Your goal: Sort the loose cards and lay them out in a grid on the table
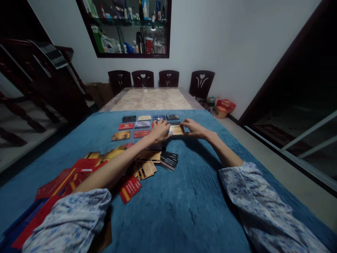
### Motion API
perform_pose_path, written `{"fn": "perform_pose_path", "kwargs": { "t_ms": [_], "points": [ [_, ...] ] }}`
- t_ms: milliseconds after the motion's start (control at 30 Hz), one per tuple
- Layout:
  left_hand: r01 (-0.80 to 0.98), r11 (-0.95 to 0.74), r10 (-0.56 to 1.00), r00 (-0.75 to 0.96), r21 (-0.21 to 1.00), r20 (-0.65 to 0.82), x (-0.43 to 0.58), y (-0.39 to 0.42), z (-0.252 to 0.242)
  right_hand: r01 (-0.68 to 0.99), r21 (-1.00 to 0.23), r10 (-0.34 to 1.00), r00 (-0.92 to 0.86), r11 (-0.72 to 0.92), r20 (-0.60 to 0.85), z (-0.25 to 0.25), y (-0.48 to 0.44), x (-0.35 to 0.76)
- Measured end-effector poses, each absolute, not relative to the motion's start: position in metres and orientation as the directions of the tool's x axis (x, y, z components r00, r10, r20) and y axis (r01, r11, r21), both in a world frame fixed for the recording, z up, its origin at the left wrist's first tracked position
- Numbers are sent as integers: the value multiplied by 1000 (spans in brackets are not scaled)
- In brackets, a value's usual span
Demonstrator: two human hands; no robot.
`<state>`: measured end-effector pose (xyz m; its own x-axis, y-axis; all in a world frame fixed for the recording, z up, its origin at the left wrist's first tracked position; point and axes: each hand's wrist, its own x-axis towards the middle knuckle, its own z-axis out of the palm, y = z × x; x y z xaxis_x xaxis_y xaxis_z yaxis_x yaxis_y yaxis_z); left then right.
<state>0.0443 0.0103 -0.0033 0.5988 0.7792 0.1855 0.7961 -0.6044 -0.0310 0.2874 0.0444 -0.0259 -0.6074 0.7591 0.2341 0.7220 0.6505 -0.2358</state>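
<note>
A gold card (177, 130), perhaps a small stack, lies at the right end of the nearest row of laid-out cards. My left hand (161, 130) grips its left end with bent fingers and partly covers the cards beside it. At its right end, my right hand (194, 128) pinches the edge between thumb and fingers. To the left in that row are a red card (142, 134) and a gold-brown card (121, 135). Farther rows hold a pale card (142, 125), a red card (126, 126) and a black card (172, 117).
A blue cloth (184, 211) covers the near table. Loose heaps include black cards (169, 160), orange cards (146, 170) and red cards (130, 189), with several more under my left forearm. Beyond are the bare tabletop (155, 98) and dark chairs (169, 78).
</note>
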Motion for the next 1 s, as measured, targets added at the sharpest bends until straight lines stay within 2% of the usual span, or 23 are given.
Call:
{"fn": "perform_pose_path", "kwargs": {
  "t_ms": [300, 600, 800, 1000],
  "points": [
    [808, -589, 797, 580, 9, 171, 54, 28, -14, 789, -239, 824, -542, 566, 166, -32, 56, 285],
    [824, -567, 819, 564, -1, 100, 65, 36, -15, 818, -205, 843, -527, 538, 108, -38, 60, 285],
    [835, -549, 833, 550, -39, 55, 66, 43, -13, 794, -224, 825, -546, 565, 147, -44, 65, 284],
    [831, -556, 830, 556, -11, 47, 65, 50, -17, 788, -232, 821, -551, 570, 146, -49, 68, 285]
  ]
}}
